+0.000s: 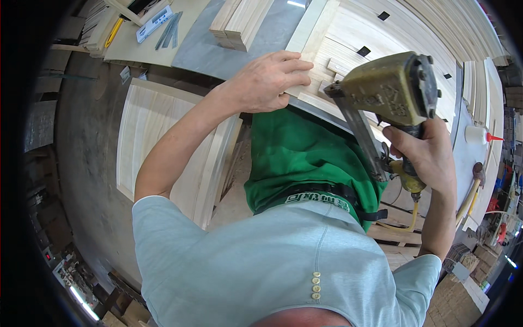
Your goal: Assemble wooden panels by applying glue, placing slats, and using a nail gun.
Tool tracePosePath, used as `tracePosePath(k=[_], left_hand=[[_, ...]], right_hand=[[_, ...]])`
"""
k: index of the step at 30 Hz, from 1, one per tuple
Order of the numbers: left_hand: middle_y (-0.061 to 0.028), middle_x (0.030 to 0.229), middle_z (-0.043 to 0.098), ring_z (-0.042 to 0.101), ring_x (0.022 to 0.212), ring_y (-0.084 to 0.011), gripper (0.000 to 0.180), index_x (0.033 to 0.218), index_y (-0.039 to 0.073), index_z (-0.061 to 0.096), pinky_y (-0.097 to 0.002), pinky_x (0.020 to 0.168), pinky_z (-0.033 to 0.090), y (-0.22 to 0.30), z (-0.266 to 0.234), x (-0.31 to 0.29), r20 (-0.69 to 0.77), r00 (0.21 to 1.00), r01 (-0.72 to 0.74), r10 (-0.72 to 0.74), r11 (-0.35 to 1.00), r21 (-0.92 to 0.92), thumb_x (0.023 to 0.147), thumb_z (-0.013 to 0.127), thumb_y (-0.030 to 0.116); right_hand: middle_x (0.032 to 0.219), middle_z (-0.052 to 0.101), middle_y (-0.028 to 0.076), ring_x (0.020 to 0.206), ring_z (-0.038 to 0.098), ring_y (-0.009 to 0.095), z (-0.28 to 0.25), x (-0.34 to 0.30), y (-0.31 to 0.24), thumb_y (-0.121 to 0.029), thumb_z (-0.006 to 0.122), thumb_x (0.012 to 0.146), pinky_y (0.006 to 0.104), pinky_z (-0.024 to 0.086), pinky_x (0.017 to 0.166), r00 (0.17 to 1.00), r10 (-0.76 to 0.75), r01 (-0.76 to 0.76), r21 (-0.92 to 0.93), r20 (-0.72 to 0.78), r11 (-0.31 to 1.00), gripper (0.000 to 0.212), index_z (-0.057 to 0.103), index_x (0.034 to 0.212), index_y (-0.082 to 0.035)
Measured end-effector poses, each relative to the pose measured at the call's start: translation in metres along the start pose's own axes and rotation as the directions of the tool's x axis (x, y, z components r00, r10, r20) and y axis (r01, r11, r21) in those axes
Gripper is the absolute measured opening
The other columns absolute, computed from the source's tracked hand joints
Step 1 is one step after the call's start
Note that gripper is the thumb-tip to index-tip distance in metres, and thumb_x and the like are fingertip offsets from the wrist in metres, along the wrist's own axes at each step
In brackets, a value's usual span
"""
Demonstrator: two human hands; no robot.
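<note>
My right hand (433, 155) is wrapped round the black handle of a pneumatic nail gun (381, 87), a worn yellow-green tool with a long metal magazine. Its nose points left, over small wood pieces (340, 66) near the front edge of a pale wooden panel (354, 30). A yellow air hose (415, 215) runs from the gun's base. At the panel's front left corner is my left hand (267, 82), its fingers bent over the frame edge and the thumb lower down, gripping it. The gun hides part of the panel.
A stack of wooden strips (242, 22) lies on the grey tabletop (199, 43). Another wooden panel (158, 136) stands low at the left. On the right are a white glue bottle (475, 135) with a red tip and a hammer (477, 177). More boards (463, 24) are stacked behind.
</note>
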State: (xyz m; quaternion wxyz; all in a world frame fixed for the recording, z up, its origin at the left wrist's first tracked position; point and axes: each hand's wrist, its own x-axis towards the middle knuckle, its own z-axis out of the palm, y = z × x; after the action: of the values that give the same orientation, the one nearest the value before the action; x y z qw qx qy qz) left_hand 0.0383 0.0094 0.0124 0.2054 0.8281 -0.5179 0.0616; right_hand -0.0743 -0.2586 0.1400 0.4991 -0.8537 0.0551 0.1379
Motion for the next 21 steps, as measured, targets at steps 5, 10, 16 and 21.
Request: tracePosePath(k=[5, 10, 16, 21], left_hand=[[-0.0076, 0.121, 0.059, 0.05, 0.12, -0.03, 0.049, 0.112, 0.008, 0.06, -0.0413, 0.101, 0.042, -0.004, 0.001, 0.002, -0.034, 0.999, 0.025, -0.027, 0.998, -0.052, 0.064, 0.061, 0.002], [-0.0073, 0.117, 0.061, 0.05, 0.12, -0.03, 0.06, 0.12, 0.01, 0.054, -0.0418, 0.101, 0.041, -0.004, 0.001, 0.0, -0.062, 0.994, 0.082, -0.089, 0.992, -0.099, 0.062, 0.063, 0.003], [-0.0075, 0.117, 0.06, 0.05, 0.12, -0.0312, 0.061, 0.122, 0.011, 0.052, -0.0423, 0.101, 0.04, -0.005, 0.002, 0.0, -0.07, 0.992, 0.09, -0.108, 0.972, -0.217, 0.062, 0.063, 0.003], [-0.0072, 0.122, 0.057, 0.047, 0.122, -0.0313, 0.061, 0.122, 0.01, 0.052, -0.0424, 0.1, 0.04, -0.004, -0.002, 0.002, -0.036, 0.991, 0.112, -0.127, 0.954, -0.278, 0.063, 0.064, 0.003]], right_hand=[[0.074, 0.064, 0.011, 0.061, 0.057, 0.015, 0.015, 0.019, -0.004, -0.012, 0.067, 0.077, 0.0302, 0.048, 0.06, 0.993, -0.066, 0.076, -0.106, 0.098, 0.991, 0.027, 0.06, 0.096, 0.006], [0.07, 0.061, 0.003, 0.061, 0.055, 0.008, 0.028, 0.034, -0.008, -0.01, 0.068, 0.079, 0.0245, 0.045, 0.056, 0.987, 0.01, 0.021, -0.187, 0.159, 0.982, 0.023, 0.062, 0.095, 0.004], [0.07, 0.061, 0.006, 0.062, 0.056, 0.014, 0.038, 0.036, -0.014, -0.01, 0.067, 0.077, 0.0299, 0.047, 0.061, 0.985, -0.085, 0.118, -0.235, 0.149, 0.965, 0.025, 0.06, 0.096, 0.004], [0.073, 0.062, 0.009, 0.063, 0.058, 0.018, 0.041, 0.035, -0.005, -0.01, 0.067, 0.077, 0.0335, 0.049, 0.064, 0.969, -0.219, 0.244, -0.297, 0.115, 0.923, 0.027, 0.059, 0.099, 0.003]])
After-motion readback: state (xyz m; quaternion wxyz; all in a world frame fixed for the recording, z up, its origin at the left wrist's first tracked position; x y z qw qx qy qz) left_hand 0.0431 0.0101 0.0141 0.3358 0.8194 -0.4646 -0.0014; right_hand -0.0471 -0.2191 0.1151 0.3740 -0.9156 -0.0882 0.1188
